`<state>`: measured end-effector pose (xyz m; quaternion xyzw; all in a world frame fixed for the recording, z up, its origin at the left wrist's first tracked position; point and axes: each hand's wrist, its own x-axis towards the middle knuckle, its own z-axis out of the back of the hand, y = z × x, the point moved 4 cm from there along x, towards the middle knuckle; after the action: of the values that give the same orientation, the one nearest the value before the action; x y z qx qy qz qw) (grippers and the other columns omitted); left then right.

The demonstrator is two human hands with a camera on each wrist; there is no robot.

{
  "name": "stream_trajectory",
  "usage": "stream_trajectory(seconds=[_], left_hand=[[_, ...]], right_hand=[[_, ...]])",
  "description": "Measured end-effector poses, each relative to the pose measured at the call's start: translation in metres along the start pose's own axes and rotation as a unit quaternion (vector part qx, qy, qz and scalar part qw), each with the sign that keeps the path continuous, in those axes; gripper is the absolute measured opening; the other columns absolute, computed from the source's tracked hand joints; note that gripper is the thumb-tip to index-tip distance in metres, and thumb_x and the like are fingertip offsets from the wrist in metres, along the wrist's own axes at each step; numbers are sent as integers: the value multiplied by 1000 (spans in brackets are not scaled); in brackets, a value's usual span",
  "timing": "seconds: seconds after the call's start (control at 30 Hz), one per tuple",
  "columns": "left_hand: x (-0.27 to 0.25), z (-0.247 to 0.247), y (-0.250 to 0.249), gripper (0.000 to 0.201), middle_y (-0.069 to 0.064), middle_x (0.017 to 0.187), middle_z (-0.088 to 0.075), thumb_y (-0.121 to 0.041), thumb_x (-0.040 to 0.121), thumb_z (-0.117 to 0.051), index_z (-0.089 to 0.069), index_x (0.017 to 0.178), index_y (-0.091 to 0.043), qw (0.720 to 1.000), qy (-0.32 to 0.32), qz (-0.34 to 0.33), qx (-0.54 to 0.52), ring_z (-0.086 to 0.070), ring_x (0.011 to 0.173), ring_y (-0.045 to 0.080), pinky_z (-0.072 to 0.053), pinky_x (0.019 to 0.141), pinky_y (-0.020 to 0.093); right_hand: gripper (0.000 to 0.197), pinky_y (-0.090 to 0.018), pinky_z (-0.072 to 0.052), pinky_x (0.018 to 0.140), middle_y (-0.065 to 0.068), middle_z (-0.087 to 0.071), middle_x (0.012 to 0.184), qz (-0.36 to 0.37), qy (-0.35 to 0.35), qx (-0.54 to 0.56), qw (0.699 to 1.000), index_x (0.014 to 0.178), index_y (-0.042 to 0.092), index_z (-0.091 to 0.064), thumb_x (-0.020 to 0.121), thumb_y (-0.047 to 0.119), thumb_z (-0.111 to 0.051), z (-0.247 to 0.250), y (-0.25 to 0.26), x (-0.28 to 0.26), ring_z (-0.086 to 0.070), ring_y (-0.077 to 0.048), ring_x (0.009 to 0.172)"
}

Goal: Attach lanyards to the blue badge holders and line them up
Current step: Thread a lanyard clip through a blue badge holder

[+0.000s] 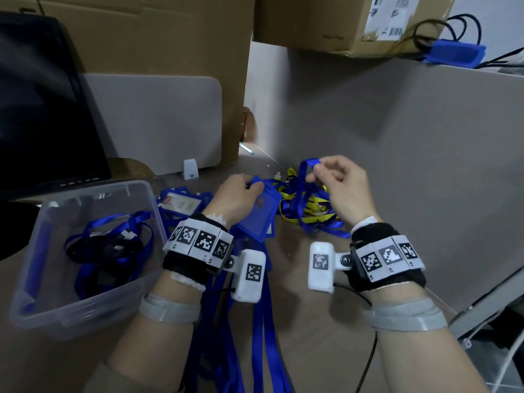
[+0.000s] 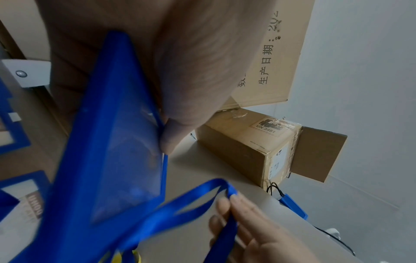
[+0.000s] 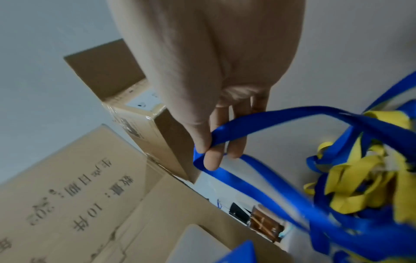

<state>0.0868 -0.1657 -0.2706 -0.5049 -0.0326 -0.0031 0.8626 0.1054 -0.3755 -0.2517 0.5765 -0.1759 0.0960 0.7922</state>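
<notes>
My left hand (image 1: 241,194) grips a blue badge holder (image 1: 259,212) by its top edge and holds it tilted above the desk; the left wrist view shows the thumb pressed on that holder (image 2: 108,142). My right hand (image 1: 331,177) pinches the folded loop of a blue lanyard (image 1: 307,165) between thumb and forefinger, raised to the right of the holder. The same lanyard (image 3: 236,124) runs from the pinch down into a tangle of blue and yellow lanyards (image 1: 306,205). More blue badge holders (image 1: 181,202) lie flat left of my left hand.
A clear plastic bin (image 1: 85,251) with blue and black lanyards stands at the left. Long blue lanyards (image 1: 249,321) trail toward me between my wrists. Cardboard boxes (image 1: 170,38) and a grey partition (image 1: 397,123) close off the back. A dark monitor (image 1: 42,109) stands far left.
</notes>
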Motion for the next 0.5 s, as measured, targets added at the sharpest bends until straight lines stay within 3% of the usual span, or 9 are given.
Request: stream_trajectory(seconds=[0.07, 0.13, 0.2, 0.3, 0.4, 0.43, 0.5], left_hand=[[0, 0, 1, 15, -7, 81, -64, -22, 104, -47, -60, 109, -17, 1000, -12, -5, 1, -61, 77, 12, -46, 67, 22], [-1, 1, 1, 22, -8, 93, -65, -17, 104, -48, -56, 124, -21, 1000, -17, -21, -10, -63, 76, 5, -44, 66, 14], [-1, 0, 1, 31, -11, 94, -65, -16, 104, -49, -56, 133, -22, 999, -13, -30, -21, -65, 77, 5, -49, 70, 20], [-1, 2, 4, 31, -13, 84, -63, -18, 103, -51, -57, 133, -23, 1000, -16, -16, -11, -62, 76, 3, -53, 76, 29], [1, 6, 8, 22, -4, 88, -68, -20, 103, -51, -60, 124, -18, 1000, -25, -4, -1, -59, 72, 0, -47, 66, 21], [2, 8, 9, 20, 0, 95, -70, -19, 103, -52, -61, 120, -18, 1000, -29, -2, -6, -60, 71, 1, -47, 62, 20], [3, 9, 9, 17, 1, 112, -66, -19, 102, -53, -62, 117, -19, 999, -33, 1, -14, -61, 70, -1, -47, 57, 16]], right_hand=[[11, -26, -53, 74, 5, -73, 71, 42, 4, 30, 999, 100, 19, -64, 101, 12, -55, 2, 15, 2, -62, -12, 67], [22, -21, -52, 68, 5, -73, 75, 62, 17, 33, 997, 103, 25, -66, 102, 10, -51, 2, 22, 4, -59, -12, 64], [30, -18, -49, 65, 5, -73, 79, 54, 52, 17, 997, 104, 31, -67, 103, 7, -49, -2, 24, 3, -55, -9, 61], [27, -12, -42, 60, 6, -70, 73, -7, 85, -32, 996, 96, 26, -69, 97, 3, -54, -10, 12, 2, -52, 0, 54], [19, -14, -38, 49, 7, -69, 68, -95, 93, -131, 982, 95, 14, -72, 91, 4, -56, -6, -12, -2, -44, -4, 47], [18, -17, -40, 51, 6, -70, 70, -127, 116, -139, 975, 98, 11, -71, 91, 4, -56, -6, -20, -4, -45, -7, 50], [19, -24, -49, 71, -3, -74, 85, -176, 169, -101, 965, 110, 5, -68, 93, 1, -59, -8, -28, -12, -57, -14, 68]])
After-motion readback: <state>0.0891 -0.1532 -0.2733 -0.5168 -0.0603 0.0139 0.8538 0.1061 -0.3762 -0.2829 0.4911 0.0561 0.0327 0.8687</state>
